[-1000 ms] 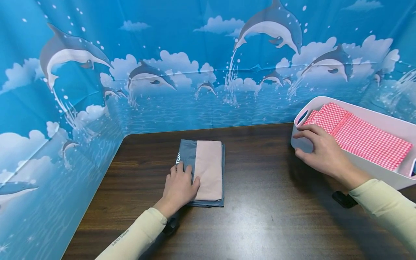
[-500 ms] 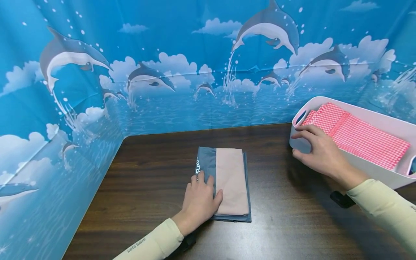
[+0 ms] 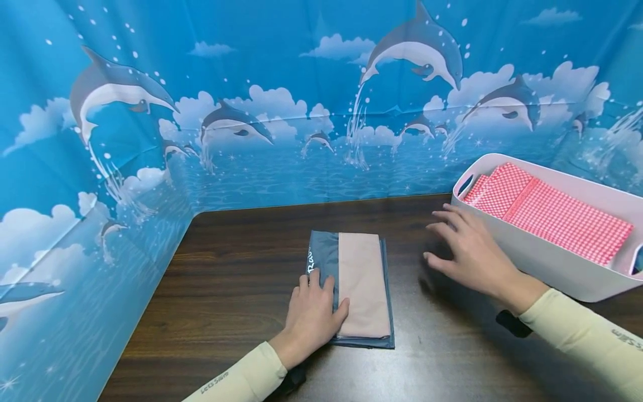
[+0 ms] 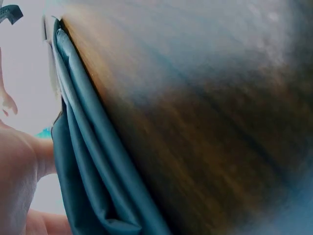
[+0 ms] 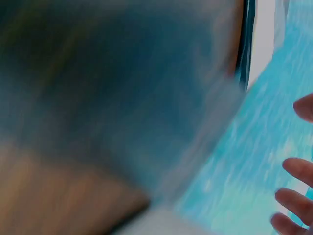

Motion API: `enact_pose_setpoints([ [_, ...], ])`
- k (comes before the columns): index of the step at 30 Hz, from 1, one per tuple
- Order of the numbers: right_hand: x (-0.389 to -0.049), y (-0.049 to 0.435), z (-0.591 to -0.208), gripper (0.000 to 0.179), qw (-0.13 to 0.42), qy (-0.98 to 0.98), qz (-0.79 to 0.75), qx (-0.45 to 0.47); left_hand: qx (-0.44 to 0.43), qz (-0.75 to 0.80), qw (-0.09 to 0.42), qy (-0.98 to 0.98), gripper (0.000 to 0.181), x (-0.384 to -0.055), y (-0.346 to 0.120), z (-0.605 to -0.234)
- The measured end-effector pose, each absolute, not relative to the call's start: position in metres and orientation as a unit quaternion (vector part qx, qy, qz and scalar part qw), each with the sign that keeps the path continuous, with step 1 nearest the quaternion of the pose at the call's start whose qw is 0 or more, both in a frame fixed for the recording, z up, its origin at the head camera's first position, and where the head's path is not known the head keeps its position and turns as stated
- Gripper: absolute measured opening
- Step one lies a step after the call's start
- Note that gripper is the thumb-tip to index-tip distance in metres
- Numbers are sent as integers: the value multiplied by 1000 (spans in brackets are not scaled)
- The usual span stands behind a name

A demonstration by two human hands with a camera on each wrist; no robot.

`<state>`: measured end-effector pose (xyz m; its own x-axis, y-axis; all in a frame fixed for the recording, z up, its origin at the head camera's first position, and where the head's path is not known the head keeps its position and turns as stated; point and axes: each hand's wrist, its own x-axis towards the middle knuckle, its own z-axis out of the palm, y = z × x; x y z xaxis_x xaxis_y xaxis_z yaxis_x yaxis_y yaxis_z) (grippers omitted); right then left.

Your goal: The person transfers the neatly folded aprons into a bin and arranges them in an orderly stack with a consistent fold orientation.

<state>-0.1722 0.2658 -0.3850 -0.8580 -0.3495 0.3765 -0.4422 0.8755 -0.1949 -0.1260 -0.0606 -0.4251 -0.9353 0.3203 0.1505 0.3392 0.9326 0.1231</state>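
While your left hand (image 3: pixel 312 317) lies flat with straight fingers on the grey strip of the folded cloth (image 3: pixel 359 290), holding nothing in its grip, keep that pressure even so the layers stay squared. The cloth sits near the middle of the desk (image 3: pixel 226 290), closer to the front edge than the back. Your right hand (image 3: pixel 469 254) hovers open, fingers spread and empty, between the cloth and the white basket (image 3: pixel 542 262) at the desk's right edge, where a red checked cloth (image 3: pixel 552 218) lies. Bring that hand down on the cloth's right edge and support the stacked folds together, so none slips.
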Motion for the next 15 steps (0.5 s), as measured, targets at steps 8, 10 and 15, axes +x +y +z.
enact_pose_setpoints([
  [8,-151,210,-408,58,38,-934,170,311,-162,-79,57,-982,55,-124,-62,-430],
  [10,-149,200,-412,60,17,-928,172,330,-159,-75,52,-983,57,-123,-63,-431],
  [15,-146,183,-419,62,-38,-924,168,342,-158,-70,47,-984,58,-123,-63,-431],
])
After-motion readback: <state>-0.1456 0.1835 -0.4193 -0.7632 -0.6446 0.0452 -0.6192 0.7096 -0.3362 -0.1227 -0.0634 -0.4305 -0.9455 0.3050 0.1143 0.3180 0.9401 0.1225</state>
